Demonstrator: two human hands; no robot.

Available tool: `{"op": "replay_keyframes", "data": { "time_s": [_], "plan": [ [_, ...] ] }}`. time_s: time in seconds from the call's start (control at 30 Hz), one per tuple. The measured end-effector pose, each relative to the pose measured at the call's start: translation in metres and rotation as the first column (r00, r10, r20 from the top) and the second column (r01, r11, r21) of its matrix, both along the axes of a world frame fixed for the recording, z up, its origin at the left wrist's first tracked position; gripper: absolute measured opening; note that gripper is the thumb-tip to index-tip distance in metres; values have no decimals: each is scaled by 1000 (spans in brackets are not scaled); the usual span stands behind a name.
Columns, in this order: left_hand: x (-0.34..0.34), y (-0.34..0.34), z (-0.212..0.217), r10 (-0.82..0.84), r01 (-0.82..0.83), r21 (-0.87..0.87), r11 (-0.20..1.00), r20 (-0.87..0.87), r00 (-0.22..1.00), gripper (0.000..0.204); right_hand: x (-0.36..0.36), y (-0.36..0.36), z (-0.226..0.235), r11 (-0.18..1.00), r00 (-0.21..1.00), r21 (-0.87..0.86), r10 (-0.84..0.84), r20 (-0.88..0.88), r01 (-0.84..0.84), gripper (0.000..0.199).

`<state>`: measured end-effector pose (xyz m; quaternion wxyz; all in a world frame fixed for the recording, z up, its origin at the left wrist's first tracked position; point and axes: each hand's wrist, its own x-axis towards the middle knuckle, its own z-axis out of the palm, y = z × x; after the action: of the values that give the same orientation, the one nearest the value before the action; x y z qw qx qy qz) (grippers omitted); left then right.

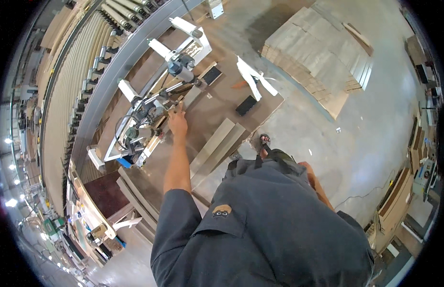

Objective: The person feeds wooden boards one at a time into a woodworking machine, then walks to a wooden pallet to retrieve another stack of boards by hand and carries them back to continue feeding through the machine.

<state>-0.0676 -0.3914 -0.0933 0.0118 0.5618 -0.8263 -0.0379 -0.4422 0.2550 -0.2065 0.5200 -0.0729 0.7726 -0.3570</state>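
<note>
The left hand [178,120] is extended forward at the end of a straight arm and rests against the metal fixture [157,112], a frame of white brackets, grey cylinders and thin rods mounted at the near edge of the roller conveyor [73,91]. The fingers [176,108] point away from the body and lie close together at the rods; whether they are closed on a rod or only laid on it cannot be told at this size. The fixture stands on a brown work surface [202,112], with a coil of dark hose [122,128] on its left side and a blue part low at its near corner.

The right hand is not visible. Only the right forearm [317,184] shows, hanging down beside the torso and passing behind the grey shirt [260,229], so the state of its fingers cannot be determined.

On the work surface, right of the fixture, lie a small black flat block [246,105], another dark panel [212,75] and a white folded bracket piece [253,76]. Pale long boards [217,148] rest just beside the left forearm, running toward the person's sandalled foot [264,143]. Farther out, on the concrete floor [365,129], stands a broad stack of flat tan boards [317,52]. The conveyor curves along the left of the view, its rollers lined in rows. Machinery and cabinets line the far right edge.
</note>
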Motion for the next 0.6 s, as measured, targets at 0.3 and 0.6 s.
{"op": "replay_keyframes", "data": {
  "time_s": [0.3,0.6],
  "plan": [
    [3,18,-8,82,-121,-150,981,-244,966,60,27,32,31,882,840,20,-455,296,471,28],
    [21,41,14,12,-21,-23,1000,-329,944,58,29,54,5,993,993,-20,-113,41,114,29]
  ]
}}
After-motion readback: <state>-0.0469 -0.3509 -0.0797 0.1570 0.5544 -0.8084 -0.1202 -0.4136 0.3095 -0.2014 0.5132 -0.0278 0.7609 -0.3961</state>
